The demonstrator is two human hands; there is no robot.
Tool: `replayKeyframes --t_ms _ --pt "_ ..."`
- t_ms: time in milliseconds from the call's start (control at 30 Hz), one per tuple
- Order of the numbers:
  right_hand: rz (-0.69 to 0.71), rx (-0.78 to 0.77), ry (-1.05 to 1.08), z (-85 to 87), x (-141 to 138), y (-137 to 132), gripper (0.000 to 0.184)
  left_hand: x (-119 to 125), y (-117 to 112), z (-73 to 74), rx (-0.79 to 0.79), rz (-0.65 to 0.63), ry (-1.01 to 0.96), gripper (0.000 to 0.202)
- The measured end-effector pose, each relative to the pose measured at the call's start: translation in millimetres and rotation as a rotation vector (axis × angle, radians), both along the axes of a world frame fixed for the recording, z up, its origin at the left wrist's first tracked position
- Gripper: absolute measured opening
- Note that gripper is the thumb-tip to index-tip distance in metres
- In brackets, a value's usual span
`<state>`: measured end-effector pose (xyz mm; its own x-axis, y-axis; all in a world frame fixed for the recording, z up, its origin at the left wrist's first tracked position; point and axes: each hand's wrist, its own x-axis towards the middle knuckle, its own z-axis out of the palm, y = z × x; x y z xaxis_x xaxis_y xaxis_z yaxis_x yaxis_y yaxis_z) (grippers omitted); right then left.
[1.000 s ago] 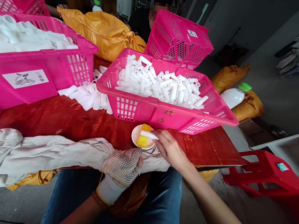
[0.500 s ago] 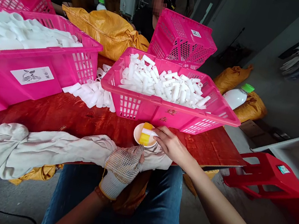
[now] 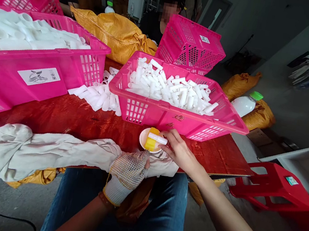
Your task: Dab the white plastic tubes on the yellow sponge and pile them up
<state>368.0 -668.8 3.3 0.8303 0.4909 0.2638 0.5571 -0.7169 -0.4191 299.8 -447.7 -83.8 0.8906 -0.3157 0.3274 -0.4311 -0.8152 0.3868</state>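
Lap: blue jeans fill the bottom of the view, with a yellow woven sack bunched against them under the table's edge.

Left grip: the left hand, in a white work glove with a mesh back, is curled loosely at the tabletop's near edge, just below the dish and resting on a crumpled off-white cloth; whether it has hold of anything, I cannot tell.

Right grip: the bare right hand is nearly closed, its fingertips pinching a white plastic tube.

Tube: it lies across an orange-yellow sponge, touching it, and the sponge sits in a small white dish.

Tabletop: the red-brown wooden tabletop carries a loose heap of white tubes beside a pink plastic basket full of more tubes.

Left side: a second pink basket holds longer white tubes.

Far side: a tilted pink basket stands beyond, near a yellow sack. A person sits behind it. A white bottle with a green cap and a red plastic stool are off to the right.
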Motion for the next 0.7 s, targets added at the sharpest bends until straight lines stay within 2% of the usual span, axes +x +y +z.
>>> replayKeyframes --t_ms 100,233,433,600,700 --pt "0.010 0.024 0.000 0.6 1 0 0.031 6 -4 2.9 0.008 -0.010 0.021 0.038" --pt "0.073 -0.021 0.034 3.3 4 -1 0.034 13 -5 9.5 0.016 -0.035 0.046 0.035" --pt "0.037 0.055 0.002 -2.9 5 -1 0.033 11 -6 16.6 0.000 -0.037 0.090 0.037" --pt "0.066 -0.004 0.050 -1.2 7 -1 0.033 11 -12 20.9 0.002 -0.025 0.126 0.034" --pt "0.023 0.026 -0.003 -9.6 4 -3 0.035 7 -13 29.4 0.037 -0.005 0.129 0.027"
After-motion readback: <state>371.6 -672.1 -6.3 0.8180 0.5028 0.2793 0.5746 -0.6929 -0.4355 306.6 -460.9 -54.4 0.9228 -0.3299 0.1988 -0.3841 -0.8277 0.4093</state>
